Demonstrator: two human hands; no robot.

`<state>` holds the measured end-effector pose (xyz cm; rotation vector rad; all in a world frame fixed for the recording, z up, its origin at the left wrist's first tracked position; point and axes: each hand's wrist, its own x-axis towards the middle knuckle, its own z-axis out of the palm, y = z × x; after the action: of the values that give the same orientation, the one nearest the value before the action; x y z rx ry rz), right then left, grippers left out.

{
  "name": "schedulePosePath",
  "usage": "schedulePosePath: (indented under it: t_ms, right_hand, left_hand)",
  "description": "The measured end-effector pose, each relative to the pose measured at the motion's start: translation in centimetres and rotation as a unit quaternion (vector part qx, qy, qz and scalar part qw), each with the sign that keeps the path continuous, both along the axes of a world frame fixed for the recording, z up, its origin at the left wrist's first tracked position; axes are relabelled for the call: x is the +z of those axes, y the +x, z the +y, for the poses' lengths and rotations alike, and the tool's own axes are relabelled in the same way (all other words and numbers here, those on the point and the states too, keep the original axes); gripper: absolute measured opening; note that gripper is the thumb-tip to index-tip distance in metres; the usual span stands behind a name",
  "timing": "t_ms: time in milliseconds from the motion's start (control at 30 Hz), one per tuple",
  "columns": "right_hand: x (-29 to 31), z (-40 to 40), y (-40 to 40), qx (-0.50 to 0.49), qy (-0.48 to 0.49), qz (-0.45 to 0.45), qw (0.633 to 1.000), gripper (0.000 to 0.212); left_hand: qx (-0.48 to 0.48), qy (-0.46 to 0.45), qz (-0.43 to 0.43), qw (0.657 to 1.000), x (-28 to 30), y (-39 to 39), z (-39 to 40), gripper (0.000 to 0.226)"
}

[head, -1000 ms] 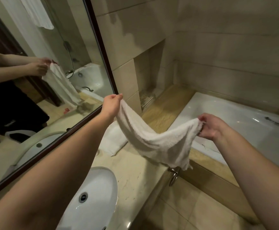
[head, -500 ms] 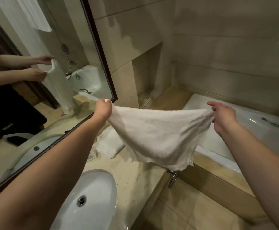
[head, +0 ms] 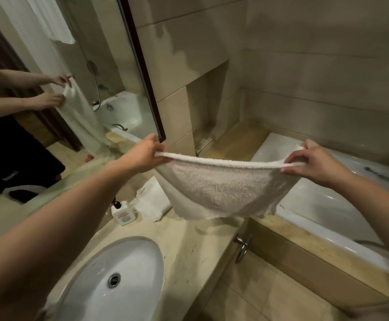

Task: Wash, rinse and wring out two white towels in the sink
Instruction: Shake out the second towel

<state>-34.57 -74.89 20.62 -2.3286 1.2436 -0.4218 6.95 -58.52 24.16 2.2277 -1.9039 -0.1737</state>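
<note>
The left hand [head: 146, 156] pinches one top corner of a white terry towel [head: 223, 188], fingers curled over the hem, and the right hand [head: 313, 164] pinches the opposite corner the same way, so both hands are clamped on the cloth. The towel is stretched between them in the air, its top edge nearly taut and the body hanging in a shallow sag above the far end of the marble counter [head: 188, 249] and the rim of the bathtub [head: 327, 205]. It is well apart from the sink basin [head: 91, 295], which lies lower left with its drain showing and no water visible in it.

Whether this towel is wet cannot be told, so I judge only that the person is spreading it out, either to inspect it before washing or to shake it flat after wringing. The next move, if washing is ahead, calls for bringing the cloth back and down over the basin.

A second white towel, folded [head: 150, 200], rests on the counter behind the held one, seemingly untouched. Just beside it stands a small white bottle with a dark cap [head: 121, 213]; its label carries print too small to read. No brand is legible anywhere. The wall mirror [head: 50, 112] reflects the arms and towel.
</note>
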Motion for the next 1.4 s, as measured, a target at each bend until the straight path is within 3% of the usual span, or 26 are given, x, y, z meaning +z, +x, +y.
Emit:
schedulePosePath:
  t_ms: [100,200,267,367,433,533,600,667,767,833,867,933,1033,1100,1167,1233,1300,1400]
  right_hand:
    - [0.5,-0.9,1.0,-0.022,-0.065,0.001,0.998,0.023]
    - [2.5,-0.9,3.5,-0.064,-0.043,-0.031,0.997,0.025]
    - [4.2,-0.7,5.4,-0.118,0.026,-0.082,0.989,0.03]
    - [6.3,0.5,8.3,-0.138,0.222,-0.19,0.946,0.026]
    - [7.0,2.2,10.6,-0.097,0.301,-0.205,0.926,0.025]
    - [7.2,4.8,13.4,-0.058,0.335,-0.265,0.902,0.023]
    - [7.2,5.5,14.1,-0.059,0.344,-0.301,0.887,0.015]
    - [7.2,5.5,14.0,-0.058,0.368,-0.306,0.876,0.016]
    - [7.5,5.9,13.5,-0.006,0.447,-0.3,0.843,0.024]
    - [8.1,6.3,13.4,0.028,0.47,-0.303,0.828,0.023]
    - [8.4,6.3,13.4,0.036,0.454,-0.3,0.838,0.027]
    - [8.9,6.0,13.2,0.036,0.343,-0.282,0.895,0.034]
    - [8.6,4.7,12.6,0.061,0.14,-0.245,0.957,0.011]
    - [8.2,3.9,11.8,0.173,0.162,-0.164,0.957,0.05]
    - [8.2,3.9,11.3,0.256,0.243,-0.099,0.931,0.06]
    - [7.7,4.2,11.5,0.278,0.25,-0.043,0.926,0.057]
    - [6.3,4.6,12.2,0.256,0.162,-0.004,0.953,0.051]
    - [3.7,5.0,14.0,0.226,0.086,-0.036,0.97,0.019]
  left_hand:
    - [0.011,-0.037,0.043,0.998,0.2,-0.4,-0.1,0.035]
    - [0.072,-0.076,0.185,0.977,0.2,-1.9,-0.7,0.038]
    - [0.144,-0.135,0.303,0.932,0.2,-3.4,-1.5,0.034]
    - [0.215,-0.162,0.462,0.845,-0.1,-6.9,-2.6,0.03]
    - [0.178,-0.139,0.545,0.808,-0.2,-10.4,-2.9,0.028]
    - [0.107,-0.12,0.621,0.767,-0.2,-14.3,-3.2,0.024]
    - [0.076,-0.104,0.623,0.771,0.5,-15.2,-2.9,0.049]
    - [0.024,-0.088,0.594,0.799,1.3,-15.5,-2.4,0.062]
    - [-0.008,-0.13,0.576,0.807,1.8,-15.9,-1.5,0.023]
    - [0.018,-0.16,0.56,0.813,1.8,-15.6,-1.5,0.011]
    - [0.046,-0.158,0.543,0.823,1.8,-15.2,-1.5,0.011]
    - [0.077,-0.137,0.522,0.839,2.2,-14.6,-1.5,0.014]
    - [0.028,-0.093,0.56,0.823,2.7,-13.5,-1.0,0.015]
    - [0.002,-0.065,0.608,0.791,3.0,-12.6,-0.8,0.028]
    - [0.021,-0.071,0.623,0.779,3.3,-11.6,-0.6,0.027]
    - [0.046,-0.096,0.614,0.782,3.8,-10.8,-0.3,0.016]
    - [0.059,-0.11,0.581,0.805,4.1,-10.3,0.1,0.013]
    - [0.083,-0.111,0.5,0.855,4.1,-9.9,0.7,0.008]
